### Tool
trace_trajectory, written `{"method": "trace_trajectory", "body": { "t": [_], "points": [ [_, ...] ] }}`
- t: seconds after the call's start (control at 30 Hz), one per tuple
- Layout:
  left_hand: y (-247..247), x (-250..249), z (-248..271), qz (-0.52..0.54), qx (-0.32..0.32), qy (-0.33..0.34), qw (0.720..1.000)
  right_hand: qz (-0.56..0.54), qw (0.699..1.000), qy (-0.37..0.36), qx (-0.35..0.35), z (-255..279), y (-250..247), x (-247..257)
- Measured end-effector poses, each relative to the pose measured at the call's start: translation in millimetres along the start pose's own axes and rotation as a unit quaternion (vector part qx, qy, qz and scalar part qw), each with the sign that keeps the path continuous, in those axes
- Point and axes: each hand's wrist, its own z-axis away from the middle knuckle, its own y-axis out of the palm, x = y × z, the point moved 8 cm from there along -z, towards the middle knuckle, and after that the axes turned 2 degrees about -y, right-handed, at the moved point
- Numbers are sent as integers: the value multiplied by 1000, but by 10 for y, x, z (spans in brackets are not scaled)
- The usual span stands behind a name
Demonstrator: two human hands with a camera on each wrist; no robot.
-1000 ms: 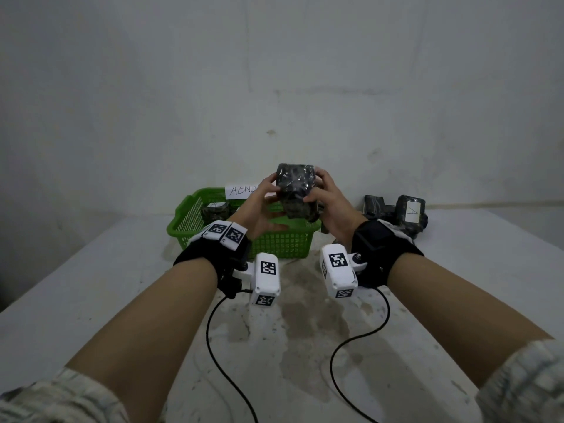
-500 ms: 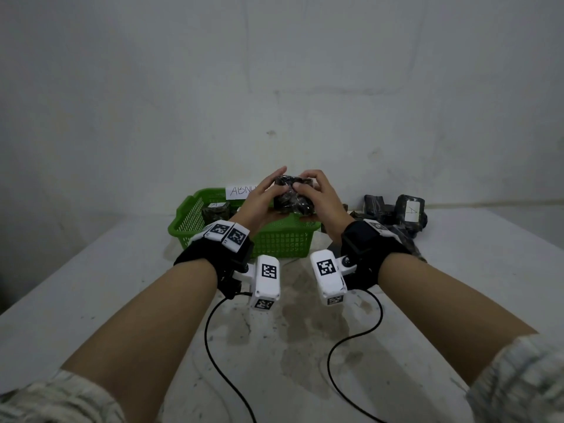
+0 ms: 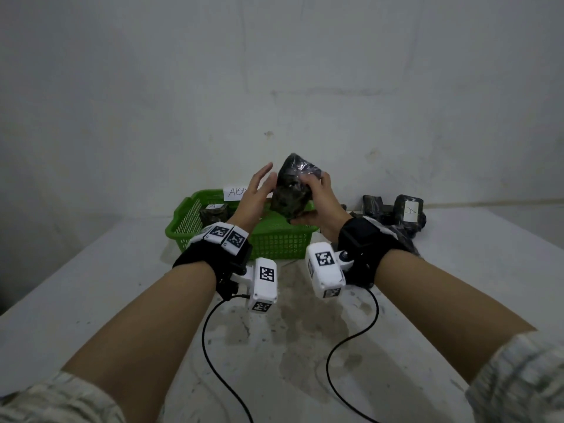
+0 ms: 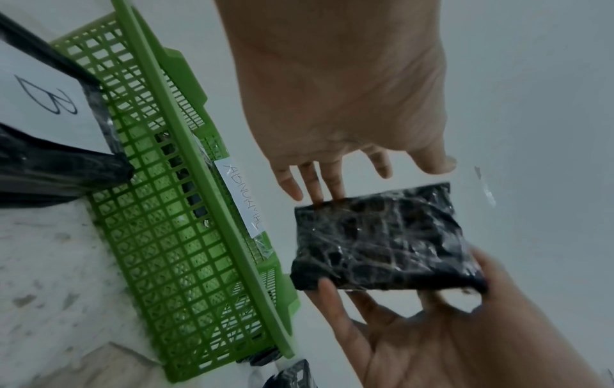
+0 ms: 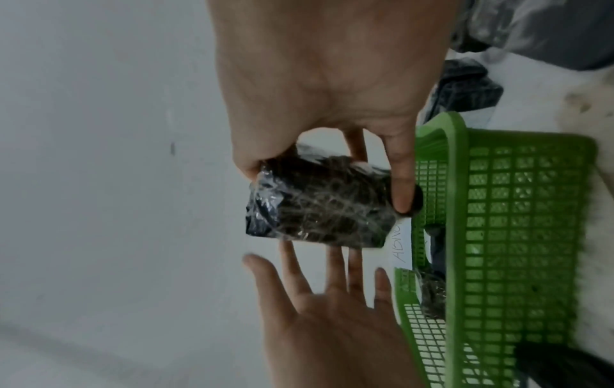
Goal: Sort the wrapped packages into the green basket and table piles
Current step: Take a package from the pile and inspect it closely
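- Green plastic mesh forms the basket (image 3: pixel 276 242) at the far left of the table (image 3: pixel 91 285); a white label reading "ABN…" (image 3: pixel 234 192) hangs on its back rim, and one wrapped package marked "A" (image 3: pixel 213 211) lies in its left end.
- Left hand (image 3: pixel 254 193) is raised over the basket with fingers (image 4: pixel 310 181) straight and spread, released; from the left wrist view the fingertips sit at the held package's edge, grasping nothing.
- Held package (image 3: pixel 294 190), dark and wrapped in shiny film, is up in the air above the basket's right half, its long axis tilted upward and away.
- Right hand (image 3: pixel 320 203) is the one grasping it, thumb beneath and fingers (image 5: pixel 402 183) curled over the top, so it is best placed to carry the package left into the basket or right to the pile.
- Table pile (image 3: pixel 393 215) of dark wrapped packages lies right of the basket, one bearing a white "A" label (image 3: pixel 410 210).
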Motion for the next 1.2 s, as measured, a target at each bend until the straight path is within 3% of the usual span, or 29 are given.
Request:
{"method": "trace_trajectory", "body": {
  "t": [0.13, 0.2, 0.3, 0.43, 0.6, 0.8, 1.2],
  "points": [
    [-74, 89, -30, -28, 23, -10, 999, 14, 992, 115, 48, 39, -5, -65],
    [-65, 157, -30, -28, 51, -23, 998, 36, 988, 125, 87, 74, 3, -22],
    [-87, 277, -61, -37, 62, -40, 997, 71, 986, 102, 111, 104, 36, 66],
    [-164, 315, -65, -22, 12, -82, 996, 133, 986, 90, 54, -19, -61, -60],
    [-73, 237, -69, -50, 35, -62, 996, 146, 988, 29, 36, -75, -29, -44],
    [-47, 165, -95, 26, 24, -54, 998, 86, 985, 98, 110, 15, 58, -61],
    [36, 73, -104, 60, 9, -36, 998, 143, 989, -31, 25, -13, -3, 80]
  ]
}}
